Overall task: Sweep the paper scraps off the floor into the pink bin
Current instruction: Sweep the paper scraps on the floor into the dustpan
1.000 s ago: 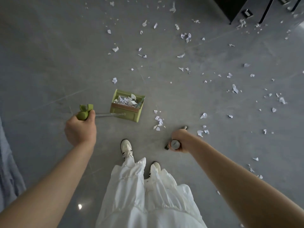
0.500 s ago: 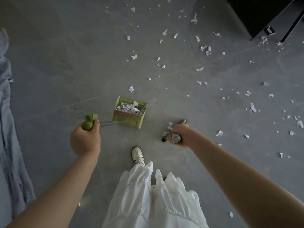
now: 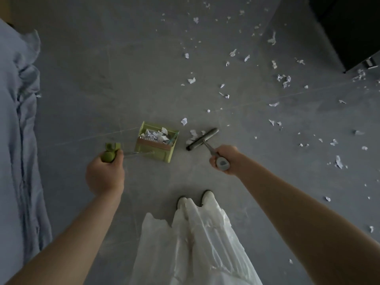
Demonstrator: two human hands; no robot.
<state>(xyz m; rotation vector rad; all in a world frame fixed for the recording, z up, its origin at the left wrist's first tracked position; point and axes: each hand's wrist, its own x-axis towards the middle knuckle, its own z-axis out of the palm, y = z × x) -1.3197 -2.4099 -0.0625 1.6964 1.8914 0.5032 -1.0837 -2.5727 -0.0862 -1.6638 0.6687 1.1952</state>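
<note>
The person is standing on a grey tiled floor and looking down at both arms stretched forward. The left hand is curling its fingers round the green knob-shaped top of a long handle, whose thin shaft is running down to a green dustpan that is sitting on the floor just ahead of it. The dustpan is already carrying a heap of white paper scraps behind its brownish comb strip. The right hand is gripping the grey handle end of a broom, and the broom's dark bar-shaped head is lying on the floor just to the right of the dustpan, apart from it, angled from lower left to upper right. A small cluster of scraps is lying against the far side of the broom head, between it and the dustpan's right edge. Many more loose scraps are lying scattered across the floor ahead and to the right, reaching toward a black piece of furniture in the upper right corner. Pale blue fabric is hanging along the left edge of the view. A white skirt is filling the bottom centre, with two white shoes peeking out at its hem. The pink bin is not showing anywhere in this view.
</note>
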